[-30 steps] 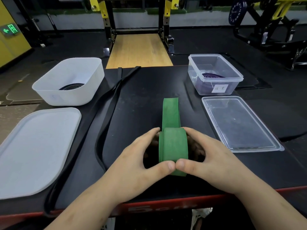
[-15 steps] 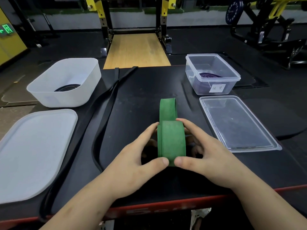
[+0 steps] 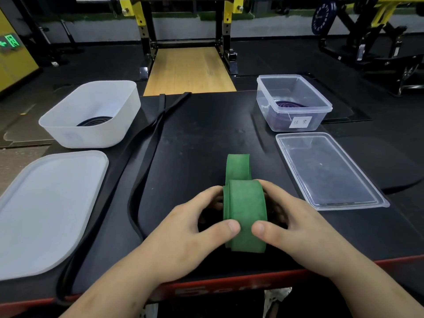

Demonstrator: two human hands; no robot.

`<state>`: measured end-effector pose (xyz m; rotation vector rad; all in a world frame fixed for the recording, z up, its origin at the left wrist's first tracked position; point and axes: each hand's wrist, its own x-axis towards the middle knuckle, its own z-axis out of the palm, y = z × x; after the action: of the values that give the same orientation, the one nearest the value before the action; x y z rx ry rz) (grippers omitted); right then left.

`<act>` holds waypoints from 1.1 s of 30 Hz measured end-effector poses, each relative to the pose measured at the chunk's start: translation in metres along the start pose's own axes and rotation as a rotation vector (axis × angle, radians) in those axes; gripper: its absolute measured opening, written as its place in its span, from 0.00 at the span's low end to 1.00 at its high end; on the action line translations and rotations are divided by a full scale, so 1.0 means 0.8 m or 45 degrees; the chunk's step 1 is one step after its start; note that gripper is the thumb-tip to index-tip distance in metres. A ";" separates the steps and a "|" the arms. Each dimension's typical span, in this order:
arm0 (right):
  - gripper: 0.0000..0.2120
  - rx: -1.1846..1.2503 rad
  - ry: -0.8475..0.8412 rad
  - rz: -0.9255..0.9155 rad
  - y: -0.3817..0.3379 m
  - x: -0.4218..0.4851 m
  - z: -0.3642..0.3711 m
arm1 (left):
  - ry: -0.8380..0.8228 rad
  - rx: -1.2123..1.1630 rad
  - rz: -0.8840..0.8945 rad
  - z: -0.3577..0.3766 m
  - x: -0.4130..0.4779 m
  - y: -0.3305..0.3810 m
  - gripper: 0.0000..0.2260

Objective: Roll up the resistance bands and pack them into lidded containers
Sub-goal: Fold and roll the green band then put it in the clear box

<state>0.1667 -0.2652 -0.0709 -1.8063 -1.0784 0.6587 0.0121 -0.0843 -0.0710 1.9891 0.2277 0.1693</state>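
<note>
Closely curled, the fingers [image 3: 207,196] of the left hand [image 3: 183,232] and right hand [image 3: 298,228] cup the green band [image 3: 244,212] from both sides, thumbs pressing its near face. Its roll stands on edge near the front of the black table [image 3: 206,134], a short tail lying flat beyond. It looks light, soft and springy, likely to uncoil; squeezing the coil's flat sides should hold it.
</note>
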 end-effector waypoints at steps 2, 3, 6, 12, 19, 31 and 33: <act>0.33 -0.007 -0.004 -0.030 -0.001 -0.003 0.001 | 0.004 -0.031 0.003 0.000 0.001 0.001 0.22; 0.33 -0.005 0.007 -0.041 -0.001 -0.004 0.002 | 0.005 -0.039 0.006 0.001 0.002 0.001 0.23; 0.33 -0.001 0.037 -0.035 0.001 -0.003 0.002 | -0.020 -0.034 0.010 0.002 0.006 -0.001 0.24; 0.27 -0.041 0.160 0.078 0.000 0.011 0.006 | -0.026 -0.060 0.007 -0.002 0.010 0.000 0.24; 0.38 0.082 0.247 0.112 0.006 0.020 0.005 | 0.065 0.025 0.021 0.006 0.010 -0.006 0.31; 0.38 0.083 0.131 0.032 0.002 0.003 0.002 | 0.131 0.088 0.011 0.010 0.004 -0.003 0.21; 0.38 0.047 0.147 0.053 0.001 0.000 0.003 | 0.110 0.142 0.011 0.009 0.002 -0.007 0.24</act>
<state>0.1654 -0.2643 -0.0729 -1.8163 -0.9491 0.5876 0.0146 -0.0883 -0.0791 2.0958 0.2900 0.2535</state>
